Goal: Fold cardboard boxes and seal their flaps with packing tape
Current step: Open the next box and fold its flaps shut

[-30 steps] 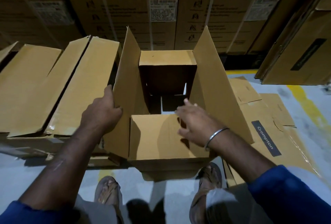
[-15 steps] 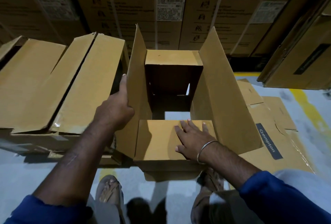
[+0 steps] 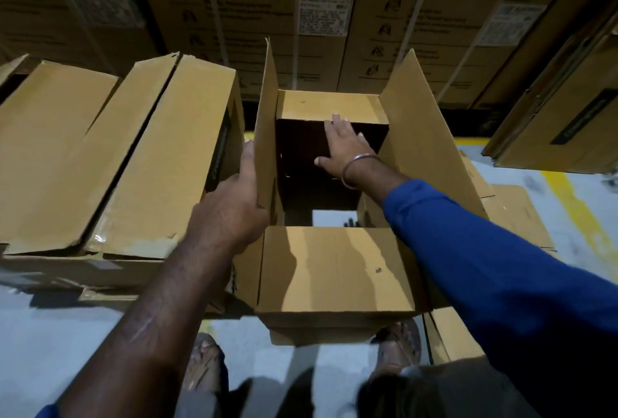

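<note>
The person wears a blue long-sleeved top: the right sleeve reaches near the wrist, the left sleeve sits pushed far up. A thin metal bangle circles the right wrist, brown sandals on both feet

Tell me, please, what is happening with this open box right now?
A person is folding a cardboard box on the floor. The near flap is already folded in. The left hand grips the upright left flap, while the right hand reaches with straight fingers to the far flap. The right flap stands upright. No tape is visible.
</note>
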